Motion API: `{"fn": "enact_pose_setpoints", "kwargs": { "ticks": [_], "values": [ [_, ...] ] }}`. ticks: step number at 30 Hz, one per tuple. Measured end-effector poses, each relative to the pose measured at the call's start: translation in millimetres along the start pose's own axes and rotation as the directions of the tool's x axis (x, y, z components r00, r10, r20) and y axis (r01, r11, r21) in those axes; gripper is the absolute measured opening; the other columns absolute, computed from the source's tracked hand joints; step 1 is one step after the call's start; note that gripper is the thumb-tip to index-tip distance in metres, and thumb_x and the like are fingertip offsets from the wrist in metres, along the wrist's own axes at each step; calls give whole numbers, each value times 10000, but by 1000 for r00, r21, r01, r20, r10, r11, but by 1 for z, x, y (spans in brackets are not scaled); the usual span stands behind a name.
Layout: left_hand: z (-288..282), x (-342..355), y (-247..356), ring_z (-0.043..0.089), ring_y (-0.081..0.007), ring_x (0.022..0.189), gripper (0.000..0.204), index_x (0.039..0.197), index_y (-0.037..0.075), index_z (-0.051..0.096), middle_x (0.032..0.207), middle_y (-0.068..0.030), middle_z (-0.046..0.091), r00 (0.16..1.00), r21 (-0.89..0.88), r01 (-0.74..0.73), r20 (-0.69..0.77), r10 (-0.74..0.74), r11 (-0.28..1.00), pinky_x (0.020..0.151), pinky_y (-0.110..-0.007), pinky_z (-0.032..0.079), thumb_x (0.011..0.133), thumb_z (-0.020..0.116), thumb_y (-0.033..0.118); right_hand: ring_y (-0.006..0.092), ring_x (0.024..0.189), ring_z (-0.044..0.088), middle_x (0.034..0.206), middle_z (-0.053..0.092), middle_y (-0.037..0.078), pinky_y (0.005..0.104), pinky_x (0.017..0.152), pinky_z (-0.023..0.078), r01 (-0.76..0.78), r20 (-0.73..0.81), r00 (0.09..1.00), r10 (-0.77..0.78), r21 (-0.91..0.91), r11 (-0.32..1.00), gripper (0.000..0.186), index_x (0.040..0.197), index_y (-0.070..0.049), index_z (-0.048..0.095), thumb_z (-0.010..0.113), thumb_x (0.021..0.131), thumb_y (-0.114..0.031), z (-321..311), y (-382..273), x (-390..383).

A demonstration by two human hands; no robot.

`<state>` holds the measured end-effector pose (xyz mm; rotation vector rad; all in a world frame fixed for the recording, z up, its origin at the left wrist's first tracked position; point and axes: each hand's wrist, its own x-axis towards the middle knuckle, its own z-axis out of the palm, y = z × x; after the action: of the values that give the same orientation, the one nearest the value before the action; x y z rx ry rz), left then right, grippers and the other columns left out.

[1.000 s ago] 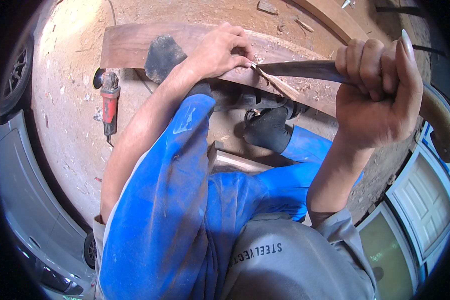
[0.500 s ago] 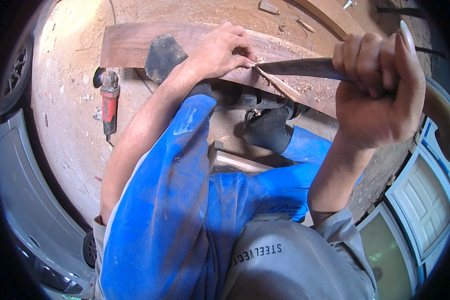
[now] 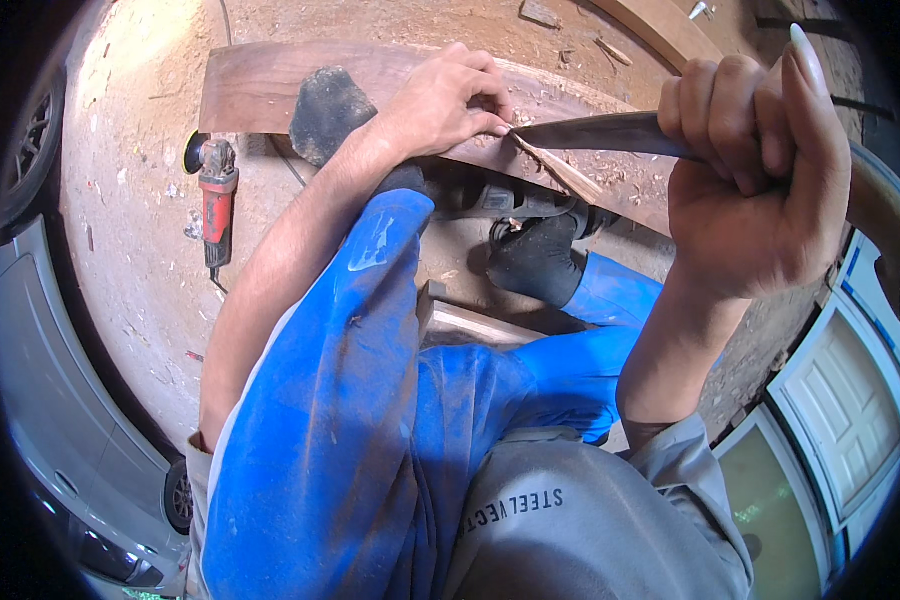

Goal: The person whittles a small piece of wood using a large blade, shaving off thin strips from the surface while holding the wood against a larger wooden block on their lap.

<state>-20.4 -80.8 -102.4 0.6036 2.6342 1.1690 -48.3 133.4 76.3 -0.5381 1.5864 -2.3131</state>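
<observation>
My left hand rests on the long brown board, fingers curled, thumb at a pale split sliver where the tip of a long dark metal blade meets it. My right hand is closed around that blade tool on the right; its grip is partly hidden. Wood shavings lie about the cut. A dark shoe presses on the board left of my left hand.
A red angle grinder with a cord lies left of the board. A car stands at far left. A timber beam is behind; my other foot is below the board. White panelled doors lean at right.
My right hand has moved slightly up and to the left with the blade. My left hand and the board are nearly unchanged.
</observation>
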Motion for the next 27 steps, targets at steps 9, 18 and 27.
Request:
{"fn": "enact_pose_setpoints", "kwargs": {
  "ticks": [9,18,27],
  "values": [
    [0,0,-1,577,-262,1093,171,917,159,774,1022,-28,648,1000,-3,7,1,-7,1000,977,-390,489,808,821,282,116,563,219,594,279,-25,323,585,242,-6,30,1000,6,-9,1000,346,713,-162,351,397,1049,-229,2,0,5],
    [1,-1,-2,580,-262,1101,167,917,163,773,1025,-30,650,1000,2,-7,-14,7,1000,979,-389,492,807,824,278,137,387,285,474,283,-26,314,455,331,13,-258,965,-56,-166,986,315,798,-60,594,504,1015,-269,45,-8,17],
    [1,-1,-3,581,-265,1104,172,935,171,777,1040,-29,653,1000,26,-11,-7,11,1000,980,-382,495,798,829,260,123,405,324,517,329,-16,296,455,337,92,-180,975,-129,-201,975,251,945,-39,651,555,992,-266,45,0,20]
  ]
}}
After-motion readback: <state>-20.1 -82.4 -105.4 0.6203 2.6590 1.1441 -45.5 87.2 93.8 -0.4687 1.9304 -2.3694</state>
